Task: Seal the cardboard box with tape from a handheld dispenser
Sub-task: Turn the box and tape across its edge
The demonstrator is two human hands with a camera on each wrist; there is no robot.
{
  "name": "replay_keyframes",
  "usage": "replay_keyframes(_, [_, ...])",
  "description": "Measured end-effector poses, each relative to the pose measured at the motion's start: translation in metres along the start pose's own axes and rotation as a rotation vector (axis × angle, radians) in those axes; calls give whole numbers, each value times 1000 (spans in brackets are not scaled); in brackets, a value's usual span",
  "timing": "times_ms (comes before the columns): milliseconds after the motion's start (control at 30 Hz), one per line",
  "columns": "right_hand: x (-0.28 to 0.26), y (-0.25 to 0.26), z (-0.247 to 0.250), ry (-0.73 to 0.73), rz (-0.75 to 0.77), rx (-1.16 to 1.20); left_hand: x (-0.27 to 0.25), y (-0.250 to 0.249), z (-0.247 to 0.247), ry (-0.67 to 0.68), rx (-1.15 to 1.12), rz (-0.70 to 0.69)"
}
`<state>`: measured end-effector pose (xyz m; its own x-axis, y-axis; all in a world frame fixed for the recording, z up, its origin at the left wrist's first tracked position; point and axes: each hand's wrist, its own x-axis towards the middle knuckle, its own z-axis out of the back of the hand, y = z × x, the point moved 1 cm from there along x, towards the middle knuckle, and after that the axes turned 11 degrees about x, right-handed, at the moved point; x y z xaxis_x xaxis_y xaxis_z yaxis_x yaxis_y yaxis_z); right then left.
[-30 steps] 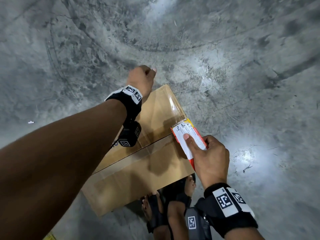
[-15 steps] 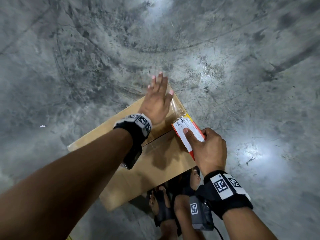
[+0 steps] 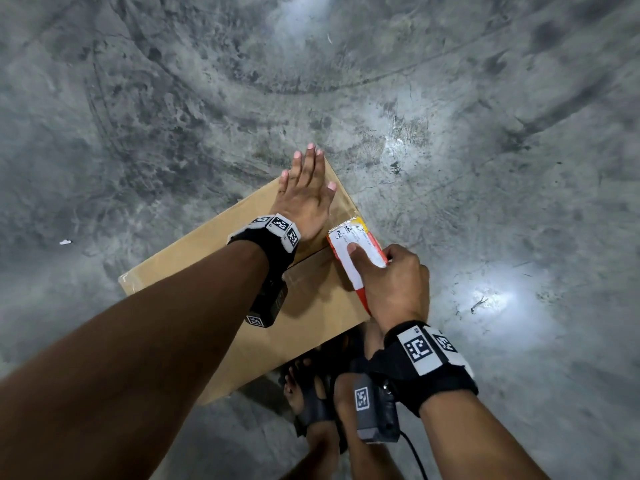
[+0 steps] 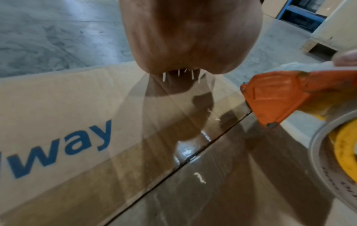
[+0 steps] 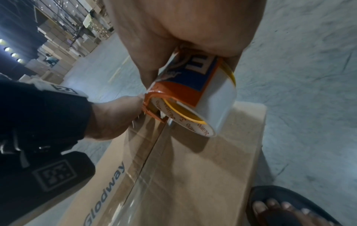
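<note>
A brown cardboard box (image 3: 194, 268) with blue lettering (image 4: 58, 151) lies on the concrete floor, its flaps closed. Clear tape (image 4: 173, 126) runs along the centre seam. My left hand (image 3: 306, 192) lies flat, fingers straight, pressing on the box top near its far corner. My right hand (image 3: 391, 285) grips an orange and white tape dispenser (image 3: 356, 251) at the box's right edge, index finger laid along its top. The dispenser's orange blade end (image 4: 274, 100) touches the taped seam just behind my left palm. The tape roll (image 5: 204, 113) sits in the dispenser.
Bare grey concrete floor (image 3: 450, 98) surrounds the box. My feet in dark sandals (image 3: 311, 400) stand at the box's near edge. Stacked boxes and shelving (image 5: 63, 33) stand far off in the right wrist view.
My left hand has gone from a curled grip at the box's far corner to lying flat on the top beside the dispenser. The box has turned slightly. My right hand keeps hold of the dispenser.
</note>
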<state>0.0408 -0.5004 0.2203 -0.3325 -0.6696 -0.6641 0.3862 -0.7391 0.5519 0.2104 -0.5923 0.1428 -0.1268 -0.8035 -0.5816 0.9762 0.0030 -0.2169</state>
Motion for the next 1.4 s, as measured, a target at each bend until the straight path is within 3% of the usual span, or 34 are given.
replay_keyframes(300, [-16, -27, 24, 21, -19, -34, -2, 2, -2, 6, 45, -7])
replay_keyframes(766, [-4, -24, 11, 23, -89, -145, 1, 0, -18, -144, 108, 26])
replay_keyframes(1000, [-7, -22, 6, 27, -90, -183, -3, -7, -23, -218, 263, 75])
replay_keyframes(1166, [-7, -21, 8, 26, -83, -198, -25, -23, -46, -215, 384, -87])
replay_keyframes(1400, [-10, -26, 9, 22, -62, -148, -25, -20, -48, -197, 362, -114])
